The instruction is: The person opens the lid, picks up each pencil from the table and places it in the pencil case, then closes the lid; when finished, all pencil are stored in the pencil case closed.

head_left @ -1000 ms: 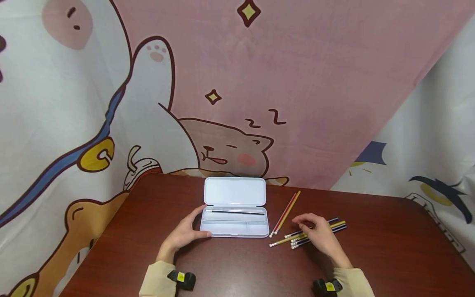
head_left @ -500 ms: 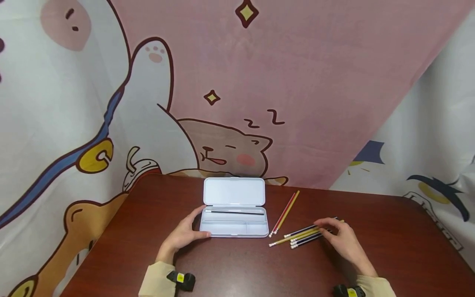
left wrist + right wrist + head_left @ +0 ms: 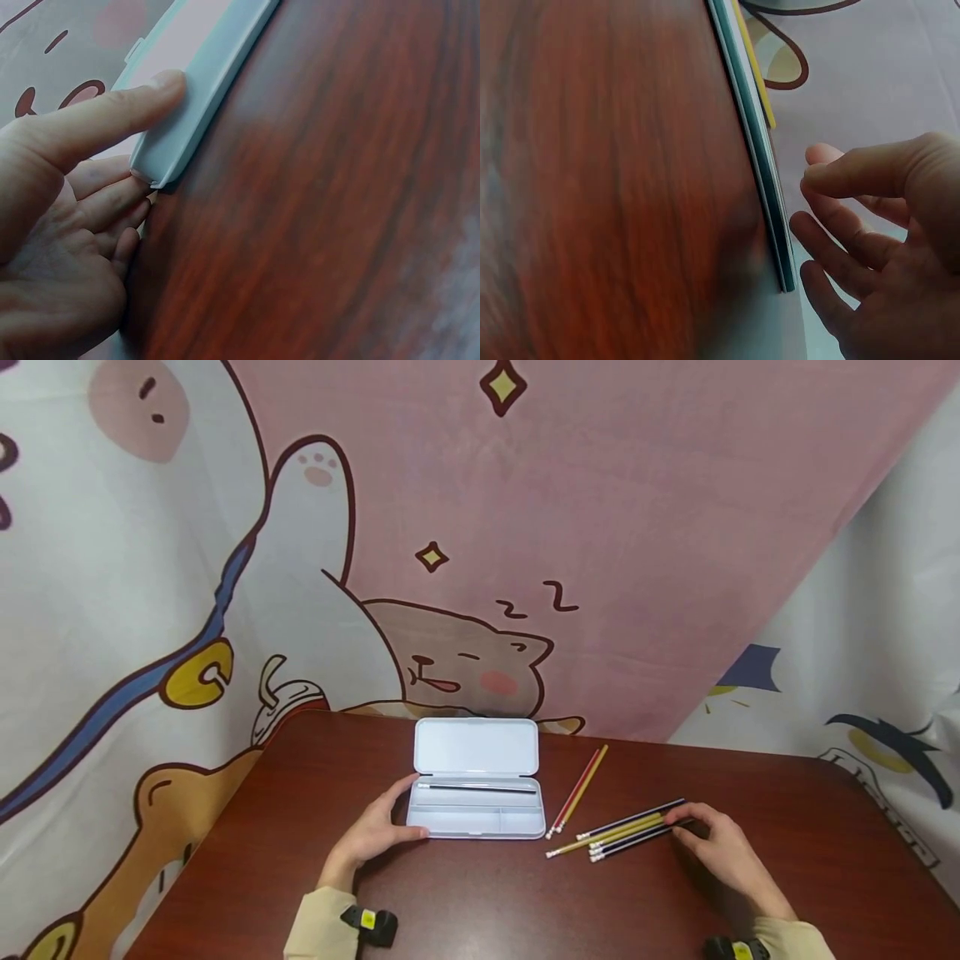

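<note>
My left hand (image 3: pixel 375 827) holds the left end of an open white pencil case (image 3: pixel 476 837), thumb on the front edge and fingers round the back corner. In the left wrist view, the thumb lies on the case (image 3: pixel 184 127). One dark pencil (image 3: pixel 476 788) lies in the case's back compartment. My right hand (image 3: pixel 723 847) is at the far ends of several dark and yellow pencils (image 3: pixel 626 837) with white erasers. In the right wrist view, its thumb and index fingertips come close together beside a dark pencil (image 3: pixel 761 161), nothing visible between them; the other fingers are loosely bent.
A red pencil (image 3: pixel 576 793) and a yellow pencil (image 3: pixel 582 788) lie side by side between the case and the bundle. The case's lid (image 3: pixel 476 746) stands raised at the back. Behind the brown table (image 3: pixel 465 902) hangs a cartoon-printed cloth (image 3: pixel 637 527).
My right hand has moved right along the pencils, from over their middle to their far ends, uncovering more of them. The left hand stays on the pencil case.
</note>
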A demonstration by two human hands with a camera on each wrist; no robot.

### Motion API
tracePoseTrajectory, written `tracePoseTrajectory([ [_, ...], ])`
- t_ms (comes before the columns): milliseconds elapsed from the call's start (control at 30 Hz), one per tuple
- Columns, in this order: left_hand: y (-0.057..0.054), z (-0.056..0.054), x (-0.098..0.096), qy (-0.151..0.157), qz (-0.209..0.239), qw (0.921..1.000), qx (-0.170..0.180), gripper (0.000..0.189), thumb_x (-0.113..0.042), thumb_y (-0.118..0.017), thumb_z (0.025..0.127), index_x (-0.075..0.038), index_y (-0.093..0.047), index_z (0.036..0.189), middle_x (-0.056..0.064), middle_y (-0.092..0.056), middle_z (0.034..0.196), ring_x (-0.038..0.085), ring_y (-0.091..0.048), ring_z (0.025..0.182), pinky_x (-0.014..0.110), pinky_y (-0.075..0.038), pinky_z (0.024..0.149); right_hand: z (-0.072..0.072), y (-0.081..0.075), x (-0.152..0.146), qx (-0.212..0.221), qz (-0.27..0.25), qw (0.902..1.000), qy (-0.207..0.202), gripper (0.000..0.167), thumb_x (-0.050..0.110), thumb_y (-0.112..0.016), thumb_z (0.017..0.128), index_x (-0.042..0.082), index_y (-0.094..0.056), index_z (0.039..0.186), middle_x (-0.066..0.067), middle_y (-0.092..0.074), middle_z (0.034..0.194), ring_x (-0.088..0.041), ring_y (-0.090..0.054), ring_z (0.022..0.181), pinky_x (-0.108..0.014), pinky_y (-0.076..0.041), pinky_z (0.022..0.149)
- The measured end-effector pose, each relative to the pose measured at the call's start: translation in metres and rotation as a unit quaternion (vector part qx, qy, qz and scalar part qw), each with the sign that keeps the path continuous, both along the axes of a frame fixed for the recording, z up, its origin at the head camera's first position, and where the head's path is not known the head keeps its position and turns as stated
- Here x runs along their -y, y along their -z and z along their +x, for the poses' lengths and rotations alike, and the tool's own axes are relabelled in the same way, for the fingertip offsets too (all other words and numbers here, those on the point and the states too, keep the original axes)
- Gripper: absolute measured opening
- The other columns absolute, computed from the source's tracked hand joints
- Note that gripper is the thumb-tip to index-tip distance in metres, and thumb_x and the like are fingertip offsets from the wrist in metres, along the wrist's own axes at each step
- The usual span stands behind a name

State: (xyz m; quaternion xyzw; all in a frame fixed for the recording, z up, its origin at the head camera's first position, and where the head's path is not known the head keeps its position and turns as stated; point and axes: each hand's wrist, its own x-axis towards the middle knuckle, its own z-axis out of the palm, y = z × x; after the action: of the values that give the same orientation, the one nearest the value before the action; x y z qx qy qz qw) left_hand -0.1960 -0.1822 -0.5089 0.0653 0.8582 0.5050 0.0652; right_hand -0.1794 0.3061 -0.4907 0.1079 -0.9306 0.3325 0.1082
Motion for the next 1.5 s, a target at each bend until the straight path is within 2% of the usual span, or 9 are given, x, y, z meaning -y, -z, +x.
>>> tracePoseTrajectory([
  [200, 0.001, -0.001, -0.001, -0.003, 0.0, 1.0, 0.003, 0.089, -0.021, -0.086, 0.071, -0.01, -0.04, 0.147, 0.019, -0.038, 0.148, 0.038, -0.031, 0.137, 0.06, -0.022, 0.108, -0.003, -0.003, -0.006, 0.063, 0.026, 0.9976, -0.002, 0.017, 0.001, -0.073, 0.082, 0.01, -0.069, 0.096, -0.005, -0.064, 0.1, -0.021, -0.058, 0.093, -0.037, -0.046, 0.079],
  [367, 0.0, -0.001, 0.0, -0.004, 0.008, 1.0, 0.004, 0.089, -0.02, -0.086, 0.071, -0.011, -0.04, 0.147, 0.019, -0.038, 0.148, 0.038, -0.03, 0.137, 0.061, -0.021, 0.108, -0.003, -0.002, -0.007, 0.066, 0.048, 0.9966, -0.01, 0.02, 0.0, -0.074, 0.08, 0.011, -0.07, 0.097, -0.002, -0.064, 0.1, -0.023, -0.058, 0.095, -0.04, -0.046, 0.082],
  [600, 0.0, 0.001, 0.0, -0.002, 0.0, 1.0, 0.008, 0.089, -0.021, -0.086, 0.071, -0.011, -0.039, 0.147, 0.019, -0.038, 0.148, 0.038, -0.03, 0.137, 0.061, -0.022, 0.108, 0.0, 0.002, -0.009, 0.038, 0.064, 0.9969, -0.025, 0.024, 0.0, -0.077, 0.078, 0.014, -0.072, 0.096, 0.002, -0.064, 0.098, -0.017, -0.059, 0.094, -0.033, -0.046, 0.08],
  [767, -0.001, 0.002, 0.001, -0.003, -0.002, 1.0, 0.007, 0.089, -0.021, -0.085, 0.072, -0.011, -0.039, 0.147, 0.02, -0.037, 0.148, 0.039, -0.03, 0.137, 0.063, -0.022, 0.107, 0.001, 0.003, -0.011, 0.024, 0.064, 0.9976, -0.013, 0.026, -0.001, -0.079, 0.075, 0.015, -0.071, 0.094, 0.002, -0.064, 0.098, -0.018, -0.059, 0.093, -0.029, -0.045, 0.078],
  [900, -0.003, 0.002, 0.001, -0.006, -0.005, 0.9999, 0.008, 0.089, -0.021, -0.085, 0.072, -0.012, -0.039, 0.147, 0.019, -0.037, 0.149, 0.039, -0.029, 0.137, 0.063, -0.021, 0.107, 0.0, 0.003, -0.013, 0.051, 0.065, 0.9966, -0.004, 0.024, -0.002, -0.077, 0.076, 0.012, -0.071, 0.094, 0.0, -0.065, 0.097, -0.022, -0.059, 0.092, -0.038, -0.047, 0.079],
  [1000, -0.003, 0.002, 0.0, -0.006, -0.007, 0.9999, 0.011, 0.089, -0.021, -0.085, 0.072, -0.012, -0.039, 0.147, 0.019, -0.036, 0.149, 0.039, -0.029, 0.137, 0.062, -0.021, 0.107, 0.0, 0.003, -0.014, 0.08, 0.06, 0.995, -0.006, 0.021, 0.0, -0.075, 0.078, 0.01, -0.07, 0.095, 0.0, -0.065, 0.095, -0.02, -0.059, 0.09, -0.04, -0.047, 0.078],
  [1300, -0.003, 0.001, -0.001, -0.005, -0.005, 0.9999, 0.01, 0.089, -0.02, -0.085, 0.072, -0.012, -0.039, 0.147, 0.02, -0.037, 0.148, 0.039, -0.03, 0.137, 0.063, -0.022, 0.107, 0.0, 0.004, -0.014, 0.098, 0.023, 0.9937, -0.051, 0.02, 0.0, -0.075, 0.08, 0.012, -0.07, 0.096, 0.003, -0.064, 0.094, -0.01, -0.055, 0.086, -0.029, -0.045, 0.076],
  [1500, -0.001, 0.0, -0.001, -0.003, -0.003, 0.9999, 0.01, 0.089, -0.021, -0.085, 0.072, -0.012, -0.039, 0.147, 0.02, -0.036, 0.148, 0.04, -0.03, 0.137, 0.063, -0.022, 0.107, -0.001, 0.005, -0.007, 0.14, 0.003, 0.988, -0.064, 0.017, 0.0, -0.071, 0.082, 0.011, -0.071, 0.096, 0.001, -0.064, 0.095, -0.011, -0.054, 0.087, -0.027, -0.044, 0.076],
])
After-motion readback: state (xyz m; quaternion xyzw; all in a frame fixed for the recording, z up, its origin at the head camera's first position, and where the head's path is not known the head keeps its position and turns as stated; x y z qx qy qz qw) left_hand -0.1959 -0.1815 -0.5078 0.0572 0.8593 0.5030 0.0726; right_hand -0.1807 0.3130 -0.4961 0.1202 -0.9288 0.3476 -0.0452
